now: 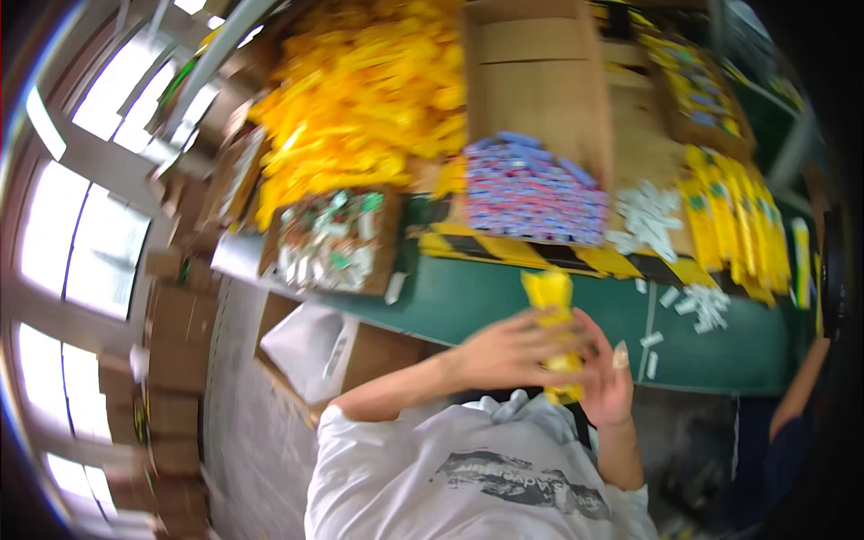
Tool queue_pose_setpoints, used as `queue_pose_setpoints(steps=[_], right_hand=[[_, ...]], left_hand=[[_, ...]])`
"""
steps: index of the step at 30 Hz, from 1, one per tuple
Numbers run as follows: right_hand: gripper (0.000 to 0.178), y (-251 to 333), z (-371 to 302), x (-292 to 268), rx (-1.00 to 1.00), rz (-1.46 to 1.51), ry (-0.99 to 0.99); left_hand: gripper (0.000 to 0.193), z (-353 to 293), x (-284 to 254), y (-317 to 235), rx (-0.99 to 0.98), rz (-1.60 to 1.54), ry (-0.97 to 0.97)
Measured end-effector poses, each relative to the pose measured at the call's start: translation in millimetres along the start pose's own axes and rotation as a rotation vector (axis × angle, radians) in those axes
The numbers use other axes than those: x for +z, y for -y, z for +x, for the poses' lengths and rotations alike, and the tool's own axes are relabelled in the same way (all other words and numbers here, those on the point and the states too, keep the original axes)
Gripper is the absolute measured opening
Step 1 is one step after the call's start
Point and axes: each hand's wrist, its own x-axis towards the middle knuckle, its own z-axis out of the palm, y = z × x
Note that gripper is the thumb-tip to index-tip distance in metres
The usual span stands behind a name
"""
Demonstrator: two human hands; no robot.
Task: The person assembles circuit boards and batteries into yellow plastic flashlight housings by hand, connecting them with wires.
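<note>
A yellow packet (549, 290) stands upright in front of my body, over the near edge of the green table. My left hand (513, 349) reaches across it from the left, its blurred fingers closed around the packet's middle. On the packet's right side is my right hand (608, 382), palm turned up, with the thumb standing apart and the fingers stretched up beside the packet. A pale spot shows at that thumb's tip; blur hides whether it is a nail or a small white piece. The packet's middle is covered by my left fingers.
Beyond the green table (495, 286) lie a heap of yellow packets (360, 99), purple-pink sticks (535, 193) in a cardboard box (540, 90), white pieces (648, 220) and stacked yellow packets (733, 216). A box of green-white packets (328, 243) stands left. Another person's arm (799, 387) is at right.
</note>
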Motion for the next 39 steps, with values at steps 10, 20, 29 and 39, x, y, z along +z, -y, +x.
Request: queue_pose_setpoints(steps=[10, 20, 29, 39], right_hand=[[0.055, -14, 26, 6, 0.004, -0.766, -0.03], [0.05, -25, 46, -5, -0.525, -1.644, -0.107], [0.026, -14, 24, -13, -0.7, -1.455, -0.105], [0.02, -17, -1, -16, -0.809, -1.299, -0.003]], left_hand=[[0.03, -177, -81, 76, -1.244, 0.304, -0.408], [0.027, -180, -33, 62, -1.023, 0.496, -0.184], [0.012, -157, 36, 24, -1.303, 0.504, -0.101], [0.035, -168, 9, -14, -1.544, -0.117, -0.541]])
